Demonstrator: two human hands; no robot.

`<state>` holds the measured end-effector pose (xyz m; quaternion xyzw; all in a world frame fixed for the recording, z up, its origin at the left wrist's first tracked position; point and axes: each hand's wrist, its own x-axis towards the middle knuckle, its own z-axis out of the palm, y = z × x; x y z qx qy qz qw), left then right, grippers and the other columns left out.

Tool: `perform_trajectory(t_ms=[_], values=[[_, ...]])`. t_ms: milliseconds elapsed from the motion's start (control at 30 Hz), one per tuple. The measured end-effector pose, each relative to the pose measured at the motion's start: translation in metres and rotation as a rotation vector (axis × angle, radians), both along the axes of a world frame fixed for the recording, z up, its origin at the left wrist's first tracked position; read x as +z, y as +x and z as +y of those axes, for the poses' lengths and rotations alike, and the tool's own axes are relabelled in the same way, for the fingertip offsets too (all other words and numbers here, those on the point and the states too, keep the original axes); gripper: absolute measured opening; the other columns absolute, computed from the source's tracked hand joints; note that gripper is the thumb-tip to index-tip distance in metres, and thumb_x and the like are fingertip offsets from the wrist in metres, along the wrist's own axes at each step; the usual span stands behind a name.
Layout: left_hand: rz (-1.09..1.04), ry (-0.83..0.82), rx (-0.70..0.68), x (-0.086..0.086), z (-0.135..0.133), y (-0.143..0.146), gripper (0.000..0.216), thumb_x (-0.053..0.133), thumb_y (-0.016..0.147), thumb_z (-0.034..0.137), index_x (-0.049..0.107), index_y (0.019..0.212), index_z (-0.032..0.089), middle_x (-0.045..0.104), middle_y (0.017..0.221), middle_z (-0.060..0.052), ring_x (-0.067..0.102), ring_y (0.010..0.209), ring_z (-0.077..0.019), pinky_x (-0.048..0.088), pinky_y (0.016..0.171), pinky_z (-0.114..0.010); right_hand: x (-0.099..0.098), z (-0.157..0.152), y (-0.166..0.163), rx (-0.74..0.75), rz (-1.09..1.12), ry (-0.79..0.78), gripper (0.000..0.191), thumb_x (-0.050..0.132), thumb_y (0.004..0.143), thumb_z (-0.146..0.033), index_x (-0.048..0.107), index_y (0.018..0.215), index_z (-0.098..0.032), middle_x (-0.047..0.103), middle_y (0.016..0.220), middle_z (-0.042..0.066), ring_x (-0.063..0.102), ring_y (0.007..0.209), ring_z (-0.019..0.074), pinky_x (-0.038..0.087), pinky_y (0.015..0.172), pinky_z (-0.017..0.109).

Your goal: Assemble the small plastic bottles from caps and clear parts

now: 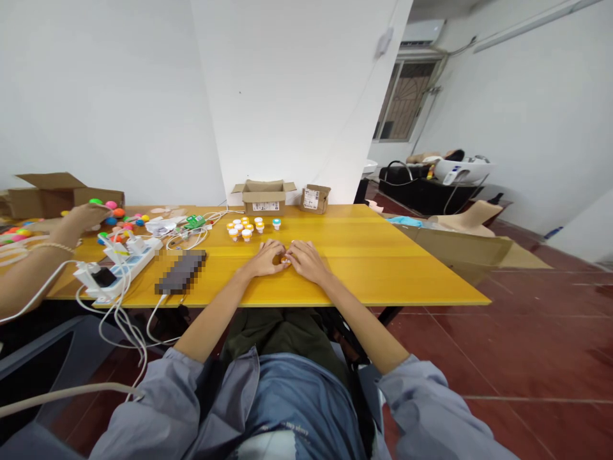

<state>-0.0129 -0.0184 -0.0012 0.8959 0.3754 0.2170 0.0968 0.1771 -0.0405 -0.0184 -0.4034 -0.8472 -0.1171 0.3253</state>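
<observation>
My left hand (266,259) and my right hand (306,259) meet over the yellow table (383,268), their fingertips closed around a small white-and-orange piece (286,260). Most of that piece is hidden by my fingers, so its exact kind does not show. Beyond my hands stands a group of several small white pieces with orange rings (246,234). One similar piece with a teal ring (276,223) is set a little to the right of them.
Two cardboard boxes, one open (265,197) and one smaller (315,199), stand against the wall. Left lie a power bank (182,271), a power strip (127,268) with cables, and colourful balls (112,217). Another person's arm (52,249) reaches in there.
</observation>
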Motion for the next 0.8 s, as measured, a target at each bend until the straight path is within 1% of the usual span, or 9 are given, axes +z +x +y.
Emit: perform_trajectory(t_ms=[167, 333, 567, 667, 800], values=[[-0.017, 0.023, -0.019, 0.0004, -0.0008, -0.0007, 0.017, 0.062, 0.084, 0.036, 0.06, 0.095, 0.024, 0.062, 0.101, -0.003, 0.05, 0.103, -0.0246, 0.039, 0.096, -0.043, -0.0004, 0.001, -0.0011, -0.051, 0.057, 0.062, 0.026, 0.044, 0.1, -0.025, 0.064, 0.085, -0.023, 0.067, 0.091, 0.007, 0.057, 0.088, 0.0217, 0.037, 0.081, 0.034], [-0.034, 0.032, -0.012, 0.0014, -0.0038, -0.001, 0.016, 0.061, 0.083, 0.033, 0.061, 0.097, 0.024, 0.064, 0.099, -0.003, 0.052, 0.101, -0.0247, 0.041, 0.095, -0.042, 0.0004, 0.0027, -0.0011, -0.189, 0.154, 0.107, 0.027, 0.042, 0.1, -0.023, 0.064, 0.084, -0.023, 0.066, 0.088, 0.007, 0.057, 0.086, 0.0215, 0.037, 0.079, 0.033], [-0.054, 0.069, -0.009, 0.0007, -0.0031, -0.0013, 0.018, 0.063, 0.082, 0.031, 0.063, 0.099, 0.024, 0.064, 0.098, -0.003, 0.055, 0.102, -0.0245, 0.041, 0.096, -0.041, 0.0003, 0.0039, 0.0014, -0.315, 0.193, 0.096, 0.029, 0.041, 0.102, -0.025, 0.065, 0.085, -0.022, 0.065, 0.09, 0.008, 0.055, 0.088, 0.0225, 0.035, 0.08, 0.033], [-0.07, 0.088, -0.005, 0.0001, -0.0022, -0.0013, 0.019, 0.063, 0.083, 0.031, 0.064, 0.1, 0.024, 0.063, 0.098, -0.004, 0.056, 0.1, -0.0243, 0.041, 0.096, -0.041, -0.0008, 0.0049, 0.0016, -0.325, 0.182, 0.086, 0.029, 0.041, 0.102, -0.025, 0.066, 0.086, -0.022, 0.065, 0.091, 0.008, 0.055, 0.089, 0.023, 0.034, 0.081, 0.034], [-0.079, 0.098, 0.001, 0.0011, -0.0025, -0.0006, 0.018, 0.063, 0.083, 0.032, 0.063, 0.099, 0.023, 0.064, 0.098, -0.004, 0.058, 0.097, -0.0238, 0.043, 0.094, -0.04, -0.0034, 0.0064, 0.0007, -0.303, 0.151, 0.072, 0.028, 0.042, 0.101, -0.024, 0.067, 0.089, -0.022, 0.065, 0.091, 0.008, 0.055, 0.089, 0.0229, 0.034, 0.081, 0.033]])
